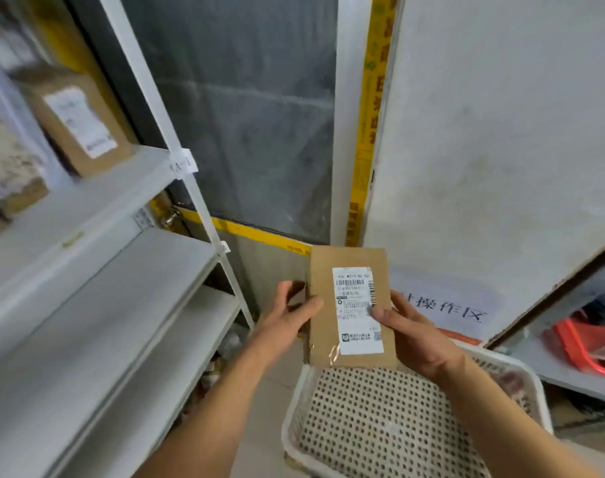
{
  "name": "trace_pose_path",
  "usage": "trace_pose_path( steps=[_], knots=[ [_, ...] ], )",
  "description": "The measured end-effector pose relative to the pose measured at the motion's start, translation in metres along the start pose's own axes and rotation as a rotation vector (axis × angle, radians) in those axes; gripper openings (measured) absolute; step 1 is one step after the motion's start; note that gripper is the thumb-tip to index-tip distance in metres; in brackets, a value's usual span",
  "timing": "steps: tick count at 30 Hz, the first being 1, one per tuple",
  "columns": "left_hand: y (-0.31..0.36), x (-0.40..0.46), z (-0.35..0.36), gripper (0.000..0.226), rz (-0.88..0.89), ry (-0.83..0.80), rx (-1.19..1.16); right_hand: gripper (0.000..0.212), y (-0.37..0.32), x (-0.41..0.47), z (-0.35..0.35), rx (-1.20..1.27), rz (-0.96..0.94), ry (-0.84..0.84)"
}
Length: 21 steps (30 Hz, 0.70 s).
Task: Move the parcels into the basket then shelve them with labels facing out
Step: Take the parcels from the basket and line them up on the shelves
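From the head camera, a white perforated basket (pixel 380 426) sits low in front of the person; the part of its dotted floor that shows carries no parcels, though its right end is hidden behind the right forearm. To the left stands a white metal shelf unit (pixel 97 257). Its upper tier holds a brown cardboard box (pixel 77 122) with a white label facing out, and beside it other blurred packages (pixel 8 167) whose details cannot be made out. The two lower tiers show only bare boards. At the far right, a red basket (pixel 584 346) lies on a grey surface.

Above the white basket's far rim, both hands hold a flat brown cardboard parcel (pixel 351 305) upright, its white shipping label (pixel 358 310) turned toward the camera. The left hand (pixel 287 319) grips the parcel's left edge, thumb on the front and fingers curled behind. The right hand (pixel 415 334) grips the right edge, its thumb pressed on the label.
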<state>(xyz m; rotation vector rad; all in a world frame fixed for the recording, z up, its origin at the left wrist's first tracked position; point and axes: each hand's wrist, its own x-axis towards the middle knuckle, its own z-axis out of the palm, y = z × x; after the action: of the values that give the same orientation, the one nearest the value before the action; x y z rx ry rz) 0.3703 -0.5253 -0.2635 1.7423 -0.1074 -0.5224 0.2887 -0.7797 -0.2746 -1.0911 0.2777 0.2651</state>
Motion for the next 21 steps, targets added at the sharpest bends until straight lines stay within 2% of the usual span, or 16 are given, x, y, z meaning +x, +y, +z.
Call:
trace_pose_path(
  steps=[3, 7, 11, 14, 21],
  knots=[
    [0.014, -0.032, -0.028, 0.067, -0.046, 0.138, 0.013, 0.072, -0.015, 0.018, 0.044, -0.072, -0.066, -0.097],
    [0.031, -0.087, -0.059, 0.046, 0.074, 0.360, 0.071, 0.069, -0.032, 0.034, 0.104, -0.385, -0.149, -0.267],
    [0.032, -0.128, -0.095, 0.048, 0.187, 0.557, 0.173, 0.075, -0.035, 0.048, 0.164, -0.633, -0.172, -0.407],
    [0.037, -0.150, -0.120, 0.051, 0.185, 0.691, 0.242, 0.067, -0.028, 0.057, 0.212, -0.672, -0.237, -0.411],
    [0.045, -0.170, -0.195, 0.070, 0.226, 0.784, 0.255, 0.054, -0.019, 0.089, 0.312, -0.621, -0.359, -0.438]
  ],
)
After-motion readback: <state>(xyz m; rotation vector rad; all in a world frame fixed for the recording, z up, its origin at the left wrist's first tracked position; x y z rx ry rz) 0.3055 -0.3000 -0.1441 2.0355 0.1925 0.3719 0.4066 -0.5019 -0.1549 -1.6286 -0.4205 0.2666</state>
